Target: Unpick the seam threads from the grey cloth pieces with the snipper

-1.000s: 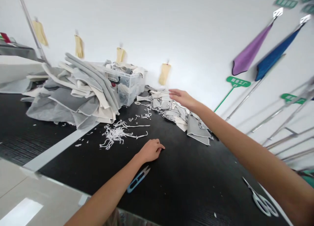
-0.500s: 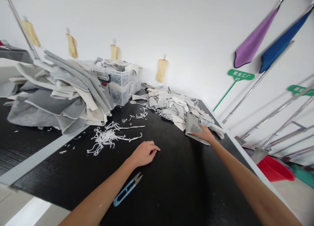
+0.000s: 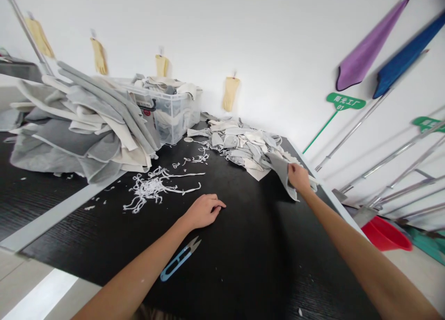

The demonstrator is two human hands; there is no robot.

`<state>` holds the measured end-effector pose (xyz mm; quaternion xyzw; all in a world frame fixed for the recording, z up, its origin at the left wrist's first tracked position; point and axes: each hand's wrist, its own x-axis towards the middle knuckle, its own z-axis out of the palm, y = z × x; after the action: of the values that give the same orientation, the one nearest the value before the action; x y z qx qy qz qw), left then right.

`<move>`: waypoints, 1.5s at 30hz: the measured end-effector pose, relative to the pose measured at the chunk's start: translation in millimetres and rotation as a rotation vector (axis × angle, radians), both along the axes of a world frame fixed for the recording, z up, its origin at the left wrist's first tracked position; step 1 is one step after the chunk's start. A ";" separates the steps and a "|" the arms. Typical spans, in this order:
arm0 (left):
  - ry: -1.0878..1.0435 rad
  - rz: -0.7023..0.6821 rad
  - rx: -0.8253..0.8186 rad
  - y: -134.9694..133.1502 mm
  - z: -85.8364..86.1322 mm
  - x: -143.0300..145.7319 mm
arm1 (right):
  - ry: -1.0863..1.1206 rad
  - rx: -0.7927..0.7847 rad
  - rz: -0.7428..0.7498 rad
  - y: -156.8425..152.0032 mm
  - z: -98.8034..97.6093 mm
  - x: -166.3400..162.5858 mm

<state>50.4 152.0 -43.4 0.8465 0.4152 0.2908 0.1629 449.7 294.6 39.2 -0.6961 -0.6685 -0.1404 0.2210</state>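
My right hand (image 3: 298,177) is closed on the edge of a grey cloth piece (image 3: 282,172), lifting and tilting it at the near right side of a heap of grey and off-white cloth pieces (image 3: 239,141). Resting on the black table (image 3: 243,255), my left hand (image 3: 204,211) is loosely curled, with the index finger forward, a small gap to the thumb, and nothing held. Blue thread snips (image 3: 179,260) lie beside the left forearm, blades pointing away. A tangle of white cords (image 3: 149,190) is to the left of that hand.
A tall stack of grey cloths (image 3: 83,130) stands at the left. Behind it is a clear plastic bin (image 3: 172,120) filled with cloth. Yellow gloves (image 3: 230,93) hang on the wall. Poles and a red basin (image 3: 385,234) stand beyond the table's right edge.
My right hand has gone from lying spread on the grey cloth piece to gripping its edge, raising it and turning it rightward. The left hand stays in place.
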 end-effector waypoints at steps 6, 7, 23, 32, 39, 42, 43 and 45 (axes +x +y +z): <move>-0.016 -0.012 0.010 -0.9 -1.2 -0.1 | 0.004 0.325 0.042 -4.8 112.1 11.1; -0.020 -0.014 0.012 -0.9 -1.1 -0.2 | 0.006 0.378 0.062 -6.6 130.1 8.5; -0.457 0.074 0.169 -28.8 72.8 12.2 | 0.504 0.053 0.420 -121.3 235.4 -85.8; -0.355 0.042 0.341 -125.9 182.8 115.2 | 0.613 0.034 0.450 -159.7 208.8 -144.7; -0.567 0.197 0.360 -110.9 160.0 94.6 | 0.652 0.075 0.581 -160.1 196.8 -144.5; -0.510 0.101 0.141 -100.4 159.6 65.5 | 0.730 0.036 0.643 -164.6 189.7 -134.9; -0.463 0.068 0.065 -97.8 159.0 57.1 | 0.780 0.016 0.652 -165.7 186.9 -131.6; -0.398 0.002 -0.037 -94.1 156.3 43.6 | 0.886 -0.031 0.664 -167.1 180.9 -125.1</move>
<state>94.0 57.9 112.8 0.7689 0.3809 0.4447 0.2568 324.5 127.5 220.1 -0.4434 -0.6971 0.2529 0.5034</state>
